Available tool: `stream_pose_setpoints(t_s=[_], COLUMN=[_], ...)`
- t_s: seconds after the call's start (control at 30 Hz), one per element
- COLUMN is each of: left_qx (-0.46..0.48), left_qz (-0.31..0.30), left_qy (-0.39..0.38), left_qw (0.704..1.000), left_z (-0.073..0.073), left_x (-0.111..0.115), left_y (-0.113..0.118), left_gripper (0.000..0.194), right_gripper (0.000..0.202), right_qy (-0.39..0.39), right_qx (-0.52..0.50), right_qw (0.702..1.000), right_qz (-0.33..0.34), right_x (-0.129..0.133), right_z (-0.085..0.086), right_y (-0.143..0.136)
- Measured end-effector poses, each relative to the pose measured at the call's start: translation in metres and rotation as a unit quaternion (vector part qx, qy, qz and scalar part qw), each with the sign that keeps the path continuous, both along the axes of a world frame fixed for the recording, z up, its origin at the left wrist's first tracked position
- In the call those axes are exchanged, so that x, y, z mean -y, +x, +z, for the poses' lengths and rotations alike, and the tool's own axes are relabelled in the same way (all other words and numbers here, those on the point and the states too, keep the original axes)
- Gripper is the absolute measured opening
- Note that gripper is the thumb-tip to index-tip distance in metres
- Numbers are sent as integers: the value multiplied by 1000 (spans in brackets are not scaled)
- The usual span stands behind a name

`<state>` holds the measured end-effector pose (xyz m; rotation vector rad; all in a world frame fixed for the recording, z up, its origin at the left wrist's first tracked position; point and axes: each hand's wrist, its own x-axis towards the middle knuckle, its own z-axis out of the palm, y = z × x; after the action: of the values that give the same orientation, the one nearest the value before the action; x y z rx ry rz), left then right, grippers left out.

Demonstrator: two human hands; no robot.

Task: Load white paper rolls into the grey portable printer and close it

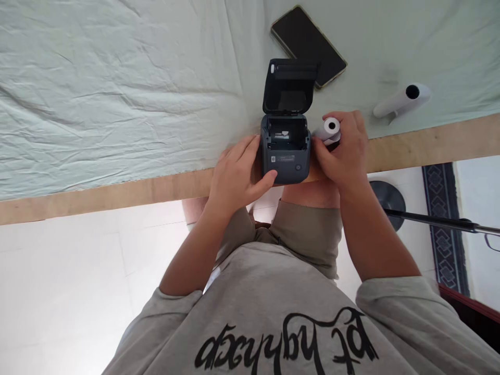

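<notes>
A small dark grey label printer [286,166] sits at the table's near edge, its lid [289,86] flipped up and away from me. The open paper bay shows a small white sticker inside; no roll is visible in it. My left hand [238,174] grips the printer's left side, thumb over its front corner and fingers along the edge. In my right hand [349,148], just right of the printer, is a small white paper roll [330,127], pinched between thumb and fingers with its hollow core facing up. Part of the roll is hidden by the fingers.
Behind the printer lies a dark smartphone [308,44], partly overlapped by the lid. A larger white roll [402,100] lies to the right. A pale green cloth [117,94] covers the table up to a bare wooden edge [172,187]. A black stand [388,200] is on the floor at right.
</notes>
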<state>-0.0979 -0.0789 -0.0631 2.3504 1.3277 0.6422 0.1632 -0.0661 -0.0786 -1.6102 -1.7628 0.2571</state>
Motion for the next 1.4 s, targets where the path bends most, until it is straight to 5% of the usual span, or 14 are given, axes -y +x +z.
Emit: stream_pose_setpoints(t_s=[0.27,0.6,1.13,1.4], left_qx=[-7,14,6,19], left_qz=[6,1,1,5], left_qy=[-9,-26,-24,-47], left_qw=[1000,1000,1000,999], left_z=[2,4,2,5], left_x=[1,0,0,-1], left_y=[0,0,0,0], left_gripper=[70,68,70,66], right_gripper=[50,27,19,14], right_qy=[39,2,-30,44], right_qx=[-106,62,71,26], right_qw=[993,995,991,988], right_qz=[-26,75,108,149], right_x=[0,-7,-22,10], right_z=[-2,57,47,47], right_y=[2,-40,-41,-40])
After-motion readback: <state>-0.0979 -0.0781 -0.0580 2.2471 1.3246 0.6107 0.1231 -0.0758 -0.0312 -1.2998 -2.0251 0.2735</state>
